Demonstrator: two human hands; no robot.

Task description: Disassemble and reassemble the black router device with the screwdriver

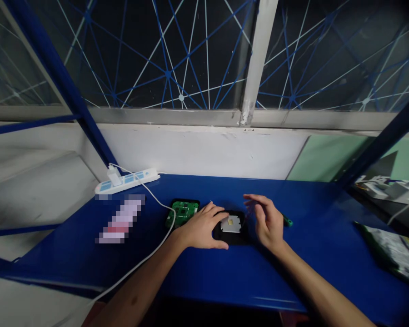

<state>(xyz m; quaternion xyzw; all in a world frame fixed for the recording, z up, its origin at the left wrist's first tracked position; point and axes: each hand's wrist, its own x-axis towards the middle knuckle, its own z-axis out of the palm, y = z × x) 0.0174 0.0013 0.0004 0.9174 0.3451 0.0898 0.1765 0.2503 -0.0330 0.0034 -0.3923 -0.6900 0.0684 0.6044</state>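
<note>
A shallow black plastic casing lies on the blue table, with a silver metal plate inside that has a small tan square at its middle. My left hand spans the casing's left side, thumb at the near edge and fingers over the far part, holding it against the table. Just right of the casing, my right hand is raised with loosely bent fingers and the thumb apart; nothing shows in it, and its fingertips are slightly blurred. Beyond my left wrist sits a green circuit board in a black shell.
A green-handled tool lies partly hidden behind my right hand. A white power strip with a plugged-in charger stands back left; its white cable crosses near my left forearm. A plastic bag lies at the right.
</note>
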